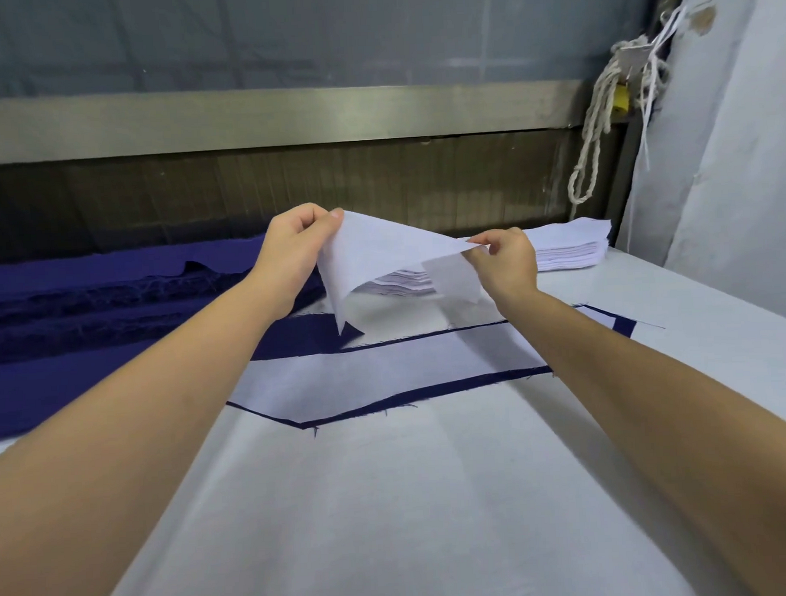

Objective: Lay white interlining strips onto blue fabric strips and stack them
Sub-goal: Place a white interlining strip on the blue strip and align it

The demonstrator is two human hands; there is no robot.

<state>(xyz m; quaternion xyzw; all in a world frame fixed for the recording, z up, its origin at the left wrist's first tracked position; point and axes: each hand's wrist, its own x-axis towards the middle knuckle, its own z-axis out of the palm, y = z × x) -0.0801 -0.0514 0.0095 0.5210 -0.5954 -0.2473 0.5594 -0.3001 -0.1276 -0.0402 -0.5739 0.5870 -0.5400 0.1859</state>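
While both hands are up off the table, one white interlining strip [380,257] hangs stretched between them. My guess is it's being pulled flat before it goes down. The left hand [296,248] pinches one corner with thumb against curled fingers, just left of the frame's middle. The right hand [509,261] pinches the other end a bit to the right, so the strip sags into a fold.

Below, centre frame, a blue fabric strip [431,395] lies on the white table cover [391,500] with a white piece already on top and blue edges peeking out. A second blue strip [294,338] just behind it looks partly bare, so that's probably the landing spot.

The interlining stack [569,245] sits at middle right and the blue fabric pile [89,302] at the left, which looks like a setup for easy reach.

The held strip hides part of the white stack and most of that second blue strip. The right forearm also cuts across the laid pair's right end.
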